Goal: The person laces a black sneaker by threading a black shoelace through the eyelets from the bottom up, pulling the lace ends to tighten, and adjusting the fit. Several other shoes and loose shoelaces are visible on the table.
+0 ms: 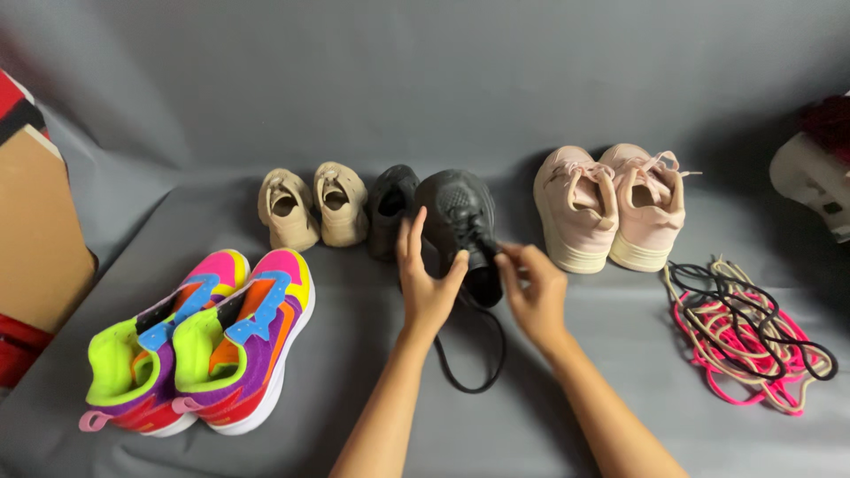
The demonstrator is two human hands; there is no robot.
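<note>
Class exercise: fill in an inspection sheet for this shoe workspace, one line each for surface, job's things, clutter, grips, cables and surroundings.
Surface: grey cloth, creased.
Job's things: black shoe tipped up, its black lace trailing loose towards the person.
Clutter: multicoloured pair, beige pair, pink pair, second black shoe, tangled spare laces.
Grips: left hand steadies the shoe; right hand pinches the lace at the shoe.
Cables: nothing seen.
Surroundings: cardboard box left; white object right.

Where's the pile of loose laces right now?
In the head view, the pile of loose laces lies on the grey cloth at the right, just in front of the pink sneakers.
</note>
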